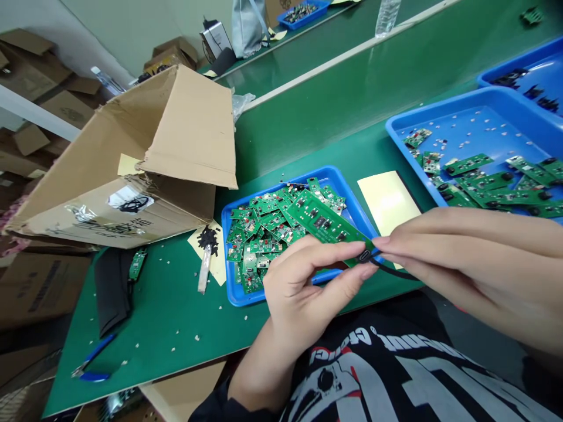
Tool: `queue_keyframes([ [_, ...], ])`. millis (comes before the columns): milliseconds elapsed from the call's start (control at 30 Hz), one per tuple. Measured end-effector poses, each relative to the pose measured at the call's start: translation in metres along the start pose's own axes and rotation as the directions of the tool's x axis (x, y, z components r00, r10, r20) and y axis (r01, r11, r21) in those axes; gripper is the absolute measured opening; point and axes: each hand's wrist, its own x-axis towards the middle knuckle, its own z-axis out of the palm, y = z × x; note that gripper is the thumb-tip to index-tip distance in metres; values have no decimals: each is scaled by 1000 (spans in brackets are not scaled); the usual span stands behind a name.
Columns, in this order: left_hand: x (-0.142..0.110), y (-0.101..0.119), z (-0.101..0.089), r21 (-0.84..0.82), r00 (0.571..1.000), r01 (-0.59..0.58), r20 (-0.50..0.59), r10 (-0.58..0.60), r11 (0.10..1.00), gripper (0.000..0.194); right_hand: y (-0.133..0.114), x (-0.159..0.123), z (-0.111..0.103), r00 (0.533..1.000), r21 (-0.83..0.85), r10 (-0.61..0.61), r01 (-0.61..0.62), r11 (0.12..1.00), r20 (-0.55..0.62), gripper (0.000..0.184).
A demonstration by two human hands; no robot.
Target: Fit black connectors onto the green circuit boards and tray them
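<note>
A long green circuit board [323, 220] is pinched at its near end between the thumb and forefinger of my left hand [303, 281]. A small black piece with an oval opening [364, 256] sits at that end, by my left fingertips. From there a thin black cable [398, 272] runs right, under my right hand [461, 258]. My right fingers are closed on the cable where it meets the board's end; their exact grip is partly hidden. Below the board, a blue tray [237, 299] holds a heap of similar green boards [259, 234].
An open cardboard box [189, 129] stands at the left. A larger blue tray [466, 105] with boards is at the right, beside yellow paper [389, 196]. Blue-handled cutters [94, 357], black sheets [112, 287] and small black parts [207, 239] lie on the green bench [176, 310].
</note>
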Motion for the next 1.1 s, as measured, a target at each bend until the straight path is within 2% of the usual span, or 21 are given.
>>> queue_keyframes([
  [300,9,3,-7,-102,987,88,142,-73,991,22,1,8,-13,994,-13,-26,28,1000,110,22],
  [400,12,6,-10,-179,962,219,203,-182,959,19,5,13,-13,987,37,-93,89,995,127,21],
  [500,13,9,-11,-311,927,362,214,-307,879,34,8,17,-11,980,57,-112,104,993,164,20],
  [567,12,8,-11,-362,919,388,222,-326,847,39,8,17,-9,979,51,-102,95,994,176,20],
  [700,9,1,-5,-390,957,284,180,-230,876,33,4,17,-7,984,92,-108,95,991,142,18],
  [800,7,-6,2,-367,993,115,64,-98,923,18,1,21,-4,989,136,-105,91,987,102,16],
  [867,5,-12,6,-303,1000,-11,-27,3,953,11,-1,24,-2,993,146,-83,71,987,78,15],
  [967,3,-22,9,-198,989,-143,-71,132,970,23,-1,25,2,995,149,-69,58,987,67,14],
  [1100,1,-29,8,-150,980,-196,-49,191,969,49,0,20,3,997,109,-64,58,992,53,17],
])
